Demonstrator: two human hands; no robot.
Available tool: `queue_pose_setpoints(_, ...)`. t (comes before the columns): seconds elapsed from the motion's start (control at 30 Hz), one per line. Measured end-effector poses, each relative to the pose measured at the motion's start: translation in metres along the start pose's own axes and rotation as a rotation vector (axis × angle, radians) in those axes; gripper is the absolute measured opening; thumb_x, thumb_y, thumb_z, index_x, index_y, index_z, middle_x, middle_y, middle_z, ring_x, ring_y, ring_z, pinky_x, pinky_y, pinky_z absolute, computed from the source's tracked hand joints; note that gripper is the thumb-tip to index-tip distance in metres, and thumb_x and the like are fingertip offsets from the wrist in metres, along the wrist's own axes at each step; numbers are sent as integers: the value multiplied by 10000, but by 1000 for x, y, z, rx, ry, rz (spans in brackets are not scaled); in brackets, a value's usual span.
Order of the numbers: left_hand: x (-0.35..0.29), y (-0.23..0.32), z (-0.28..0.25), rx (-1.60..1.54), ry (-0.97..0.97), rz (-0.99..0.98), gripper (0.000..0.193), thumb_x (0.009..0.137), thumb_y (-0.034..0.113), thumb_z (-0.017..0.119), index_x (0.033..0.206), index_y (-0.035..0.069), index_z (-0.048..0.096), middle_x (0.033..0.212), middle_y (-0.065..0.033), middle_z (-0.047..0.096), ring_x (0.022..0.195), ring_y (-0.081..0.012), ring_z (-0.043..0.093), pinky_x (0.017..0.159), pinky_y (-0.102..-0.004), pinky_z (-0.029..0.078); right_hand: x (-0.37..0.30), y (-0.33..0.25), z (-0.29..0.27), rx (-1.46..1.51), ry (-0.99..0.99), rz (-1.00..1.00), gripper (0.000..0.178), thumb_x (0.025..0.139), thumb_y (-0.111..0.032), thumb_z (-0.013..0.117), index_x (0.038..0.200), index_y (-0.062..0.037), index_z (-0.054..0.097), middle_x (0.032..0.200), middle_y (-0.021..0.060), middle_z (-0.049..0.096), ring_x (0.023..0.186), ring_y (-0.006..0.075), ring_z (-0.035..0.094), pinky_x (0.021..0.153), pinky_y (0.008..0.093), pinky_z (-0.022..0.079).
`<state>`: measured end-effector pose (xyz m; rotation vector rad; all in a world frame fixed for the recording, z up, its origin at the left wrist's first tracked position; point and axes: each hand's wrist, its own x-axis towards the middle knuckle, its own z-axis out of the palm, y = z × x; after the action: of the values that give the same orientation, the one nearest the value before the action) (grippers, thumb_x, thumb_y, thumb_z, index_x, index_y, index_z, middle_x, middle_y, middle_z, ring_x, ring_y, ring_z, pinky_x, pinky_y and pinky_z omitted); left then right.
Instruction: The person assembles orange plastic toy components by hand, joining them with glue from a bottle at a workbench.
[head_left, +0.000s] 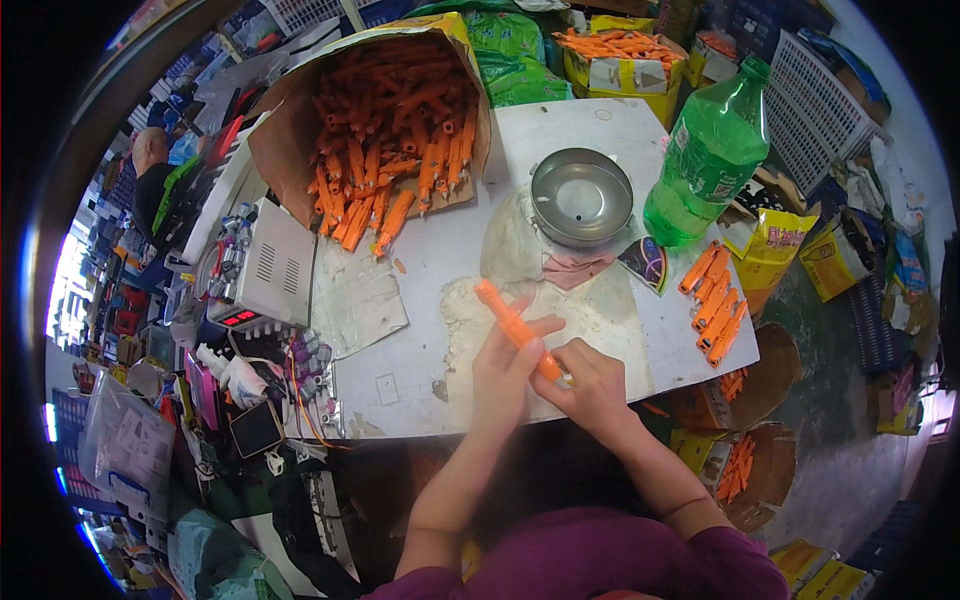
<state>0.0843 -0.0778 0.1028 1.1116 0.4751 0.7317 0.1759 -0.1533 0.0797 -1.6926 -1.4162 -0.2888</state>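
Observation:
My left hand (pixel 505 365) is closed round a long orange plastic tube-shaped part (pixel 512 322), which slants up and to the left above the table. At its lower end my right hand (pixel 590 385) has thumb and fingers pinched together, with a small pale bit showing between them. I cannot make out what that bit is. Beyond my hands stands a round metal bowl (pixel 582 198) with a little something dark in it, resting on a cloth. Several like orange parts (pixel 713 305) lie in a row at the table's right edge.
A big paper sack (pixel 275 165) at the back left spills orange parts onto the white table (pixel 400 392). To the right stands a green plastic bottle (pixel 708 150). On the left sits a grey box with a red display (pixel 265 265). Below the right edge are cartons (pixel 765 470) with orange parts.

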Motion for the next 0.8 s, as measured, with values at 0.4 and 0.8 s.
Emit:
queue_pose_setpoints(0.4, 6, -20, -9, 110, 28, 94, 539, 886, 139, 484, 1345, 5, 236, 1209, -154, 490, 1047, -151, 495, 948, -282, 332, 7, 31, -6, 11, 41, 277, 209, 704, -202, 677, 701, -24, 567, 613, 114, 544, 501, 272, 534, 459, 337, 412)
queue_pose_setpoints(0.8, -9, -12, -37, 228, 75, 4, 454, 882, 162, 499, 1278, -8, 353, 1123, -121, 527, 1033, -180, 488, 939, -299, 325, 17, 71, -17, -273, -162, 542, 333, 763, -338, 565, 649, -26, 587, 643, 122, 597, 539, 288, 573, 528, 381, 433)
